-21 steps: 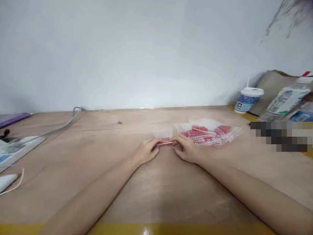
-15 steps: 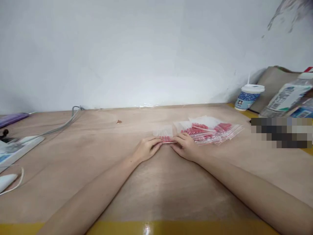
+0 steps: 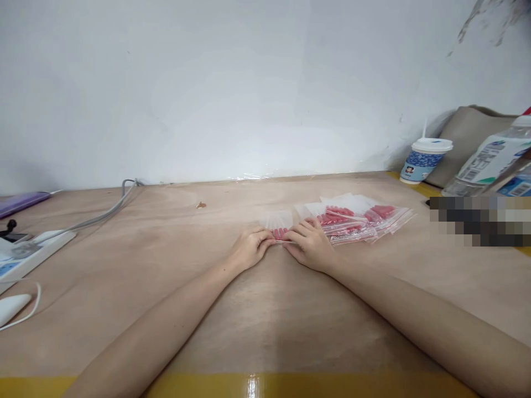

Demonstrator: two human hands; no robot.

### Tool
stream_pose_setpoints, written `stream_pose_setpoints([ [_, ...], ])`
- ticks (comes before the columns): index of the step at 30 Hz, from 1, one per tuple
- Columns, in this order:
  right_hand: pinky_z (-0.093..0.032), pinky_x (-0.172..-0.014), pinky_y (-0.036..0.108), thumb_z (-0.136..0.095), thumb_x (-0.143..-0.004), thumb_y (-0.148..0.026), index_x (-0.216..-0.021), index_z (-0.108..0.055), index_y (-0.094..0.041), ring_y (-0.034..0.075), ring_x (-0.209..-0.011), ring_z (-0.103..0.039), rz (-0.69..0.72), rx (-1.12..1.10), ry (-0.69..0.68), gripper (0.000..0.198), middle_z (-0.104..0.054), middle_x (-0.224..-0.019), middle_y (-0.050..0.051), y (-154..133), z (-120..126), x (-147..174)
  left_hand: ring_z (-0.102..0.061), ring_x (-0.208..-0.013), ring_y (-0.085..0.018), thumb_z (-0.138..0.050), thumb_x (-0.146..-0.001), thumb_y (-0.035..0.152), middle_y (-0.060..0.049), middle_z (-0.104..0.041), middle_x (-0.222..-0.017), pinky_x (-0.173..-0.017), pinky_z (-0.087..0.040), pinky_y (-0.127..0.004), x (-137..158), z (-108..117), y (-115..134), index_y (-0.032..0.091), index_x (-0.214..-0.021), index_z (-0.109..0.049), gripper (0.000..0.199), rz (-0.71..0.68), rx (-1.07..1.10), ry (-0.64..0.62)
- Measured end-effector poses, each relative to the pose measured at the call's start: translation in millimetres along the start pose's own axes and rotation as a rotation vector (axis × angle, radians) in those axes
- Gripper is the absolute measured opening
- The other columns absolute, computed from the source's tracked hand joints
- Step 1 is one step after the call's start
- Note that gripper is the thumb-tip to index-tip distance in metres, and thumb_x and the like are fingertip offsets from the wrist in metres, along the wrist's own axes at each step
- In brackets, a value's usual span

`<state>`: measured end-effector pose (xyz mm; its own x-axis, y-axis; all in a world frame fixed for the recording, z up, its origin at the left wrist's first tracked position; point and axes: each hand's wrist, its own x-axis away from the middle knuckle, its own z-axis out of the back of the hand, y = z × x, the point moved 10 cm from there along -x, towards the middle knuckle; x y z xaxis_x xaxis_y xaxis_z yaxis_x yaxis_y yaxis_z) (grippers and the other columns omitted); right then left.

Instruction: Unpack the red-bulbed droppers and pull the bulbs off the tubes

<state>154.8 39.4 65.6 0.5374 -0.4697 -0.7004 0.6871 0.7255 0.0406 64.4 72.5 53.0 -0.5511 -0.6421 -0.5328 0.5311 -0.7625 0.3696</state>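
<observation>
A small clear zip bag point(image 3: 279, 221) with several red pieces in it lies flat on the table. My left hand point(image 3: 251, 247) pinches the bag's near edge at its left end. Close beside it, my right hand point(image 3: 309, 244) pinches the same edge farther right, thumb and fingers together. Just beyond and to the right of my right hand is a pile of similar zip bags point(image 3: 357, 218), overlapping and holding red pieces. What exactly the red pieces are I cannot make out.
At the left are a white power strip point(image 3: 53, 243) with a grey cable point(image 3: 103, 214), a white mouse-like object point(image 3: 14, 308) and a purple case point(image 3: 25, 203). A lidded paper cup point(image 3: 423, 160), a plastic bottle point(image 3: 485, 157) and a beige bag point(image 3: 464, 130) stand at the back right.
My right hand has slid slightly left along the bag's edge, closer to my left hand. The left hand stays nearly in place, and the camera view has shifted a little.
</observation>
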Motion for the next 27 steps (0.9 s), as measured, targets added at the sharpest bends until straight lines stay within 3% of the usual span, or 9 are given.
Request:
stream_pose_setpoints([
  [8,-0.026,-0.082,0.033,-0.049,-0.082,-0.015,-0.074,-0.060,-0.020,0.012,-0.073,-0.050,0.078,0.007,0.080,0.014,-0.062,-0.074,-0.001,-10,6,-1,-0.059,-0.070,-0.014,-0.055,-0.081,0.020,-0.002,-0.063,-0.074,-0.067,-0.046,-0.025,-1,2,-6,0.017,-0.072,-0.063,0.013,0.072,0.004,0.004],
  [16,-0.026,-0.082,0.034,-0.052,-0.080,-0.019,-0.076,-0.059,-0.019,0.013,-0.072,-0.050,0.011,0.021,0.063,0.009,-0.062,-0.074,0.000,0,3,1,-0.058,-0.067,-0.013,-0.059,-0.079,0.024,-0.001,-0.063,-0.073,-0.064,-0.046,-0.025,2,4,-10,0.017,-0.071,-0.062,0.011,0.091,0.031,0.035],
  [22,-0.026,-0.082,0.034,-0.050,-0.083,-0.023,-0.074,-0.060,-0.018,0.013,-0.072,-0.049,0.002,0.019,0.041,0.014,-0.061,-0.071,0.001,2,0,2,-0.055,-0.097,-0.018,-0.054,-0.083,0.025,-0.006,-0.064,-0.089,-0.087,-0.044,-0.032,0,5,10,0.017,-0.086,-0.064,0.013,-0.071,0.068,0.043],
  [27,-0.025,-0.083,0.036,-0.047,-0.085,-0.021,-0.083,-0.062,-0.020,0.014,-0.074,-0.050,0.006,0.011,0.021,0.015,-0.062,-0.073,0.002,0,0,2,-0.058,-0.091,-0.015,-0.048,-0.086,0.021,-0.006,-0.063,-0.095,-0.084,-0.045,-0.030,-3,1,12,0.017,-0.088,-0.064,0.017,-0.055,0.109,-0.011],
])
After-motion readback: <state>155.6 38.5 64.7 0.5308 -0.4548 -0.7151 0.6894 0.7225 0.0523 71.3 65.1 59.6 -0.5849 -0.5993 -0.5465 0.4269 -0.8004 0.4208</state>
